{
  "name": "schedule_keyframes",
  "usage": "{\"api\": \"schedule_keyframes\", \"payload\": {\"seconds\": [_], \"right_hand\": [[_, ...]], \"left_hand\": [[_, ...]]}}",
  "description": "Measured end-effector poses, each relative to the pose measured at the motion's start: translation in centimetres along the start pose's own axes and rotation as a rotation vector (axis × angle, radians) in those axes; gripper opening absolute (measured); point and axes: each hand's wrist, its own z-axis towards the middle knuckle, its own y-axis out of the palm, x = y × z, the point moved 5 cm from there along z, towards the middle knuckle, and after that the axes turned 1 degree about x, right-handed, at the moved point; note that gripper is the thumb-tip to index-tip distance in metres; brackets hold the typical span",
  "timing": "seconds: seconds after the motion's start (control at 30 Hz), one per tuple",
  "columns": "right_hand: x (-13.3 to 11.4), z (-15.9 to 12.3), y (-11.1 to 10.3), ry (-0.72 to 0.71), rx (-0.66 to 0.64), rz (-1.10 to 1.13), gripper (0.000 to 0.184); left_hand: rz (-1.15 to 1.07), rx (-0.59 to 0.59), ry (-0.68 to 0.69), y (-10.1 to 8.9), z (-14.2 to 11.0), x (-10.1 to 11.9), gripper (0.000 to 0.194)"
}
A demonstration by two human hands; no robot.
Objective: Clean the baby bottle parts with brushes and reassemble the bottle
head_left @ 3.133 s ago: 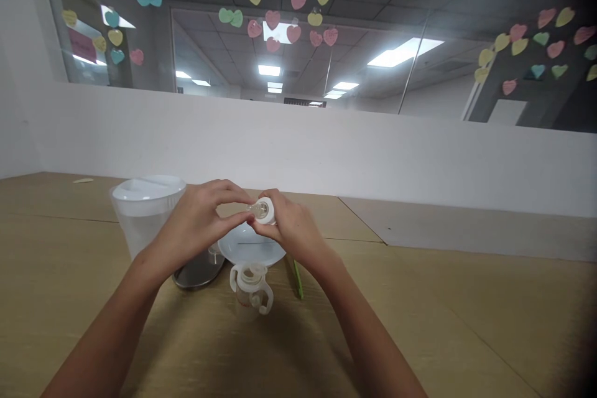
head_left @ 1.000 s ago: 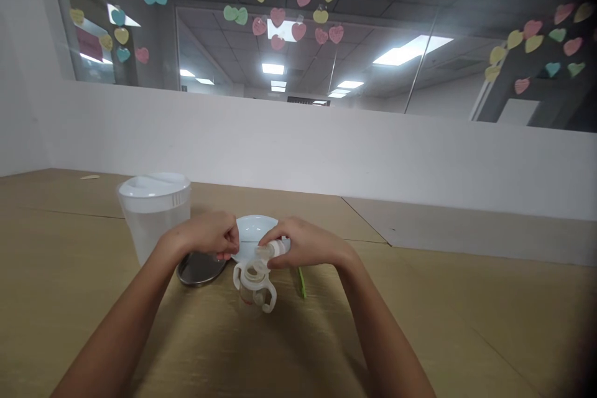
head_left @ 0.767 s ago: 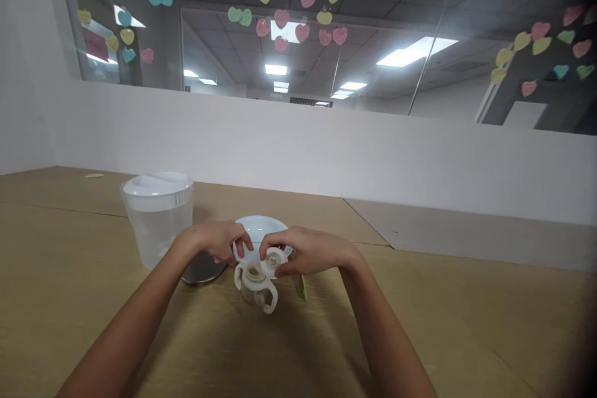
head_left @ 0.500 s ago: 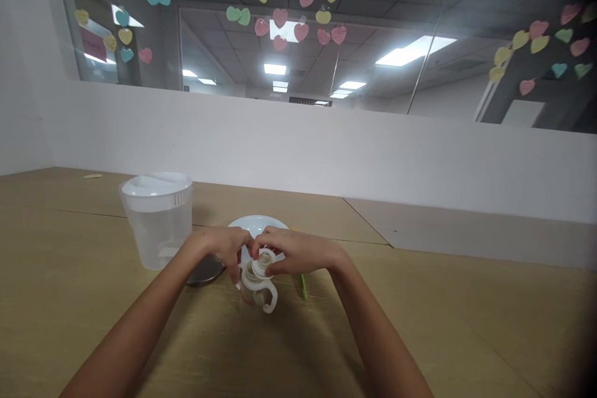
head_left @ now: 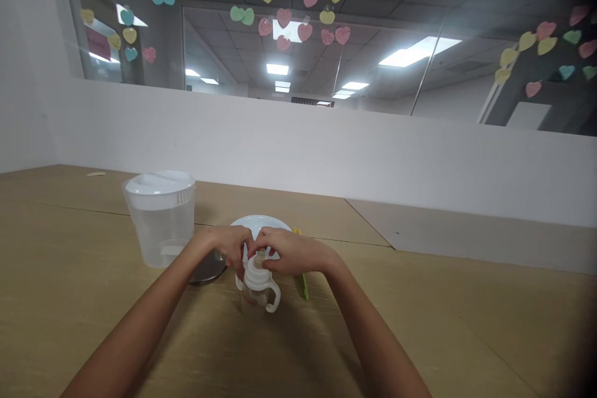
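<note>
A clear baby bottle (head_left: 255,298) with white side handles stands upright on the table in front of me. On its neck sits a white collar (head_left: 256,277) with a translucent nipple (head_left: 260,257). My left hand (head_left: 233,247) is closed at the bottle's left side, by the collar and left handle; its fingertips are partly hidden. From the right, my right hand (head_left: 290,250) pinches the nipple between thumb and fingers. The two hands' fingers meet above the bottle.
Behind my hands lies a white plate (head_left: 261,221). A lidded clear pitcher (head_left: 163,217) stands to the left, with a dark round metal object (head_left: 209,268) near it. A green and yellow utensil (head_left: 305,286) lies right of the bottle. A white wall (head_left: 298,149) rises behind the table.
The collar with the nipple, earlier tilted above the bottle's opening in my right hand, now rests level on the neck. My right hand has shifted slightly left with it.
</note>
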Motion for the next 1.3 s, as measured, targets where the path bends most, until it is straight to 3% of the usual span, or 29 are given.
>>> {"api": "schedule_keyframes", "payload": {"seconds": [0.13, 0.3, 0.47, 0.83, 1.07, 1.2, 1.3], "right_hand": [[-0.3, -0.2, -0.7, 0.022, 0.08, 0.113, 0.027], [0.2, 0.0, -0.8, 0.228, 0.112, 0.117, 0.007], [0.3, 0.2, -1.0, 0.367, 0.134, -0.082, 0.019], [-0.4, 0.5, -0.6, 0.372, 0.107, -0.34, 0.029], [-0.1, -0.1, -0.9, 0.351, 0.111, -0.244, 0.028], [0.5, -0.5, 0.0, 0.291, -0.027, -0.176, 0.034], [0.8, -0.5, 0.8, 0.265, -0.109, -0.172, 0.031]], "left_hand": [[-0.104, -0.05, -0.084, 0.4, 0.1, -0.6, 0.026], [-0.139, -0.071, -0.171, 0.7, 0.1, -0.9, 0.025], [-0.144, -0.063, -0.217, 0.7, 0.1, -0.8, 0.019], [-0.151, -0.075, -0.223, 1.0, 0.3, -0.7, 0.029], [-0.107, -0.097, -0.17, 0.8, 0.1, -0.1, 0.023], [-0.015, -0.117, -0.074, 0.8, 0.0, 0.5, 0.04], [0.045, -0.123, -0.017, 1.0, 0.2, 1.0, 0.041]]}}
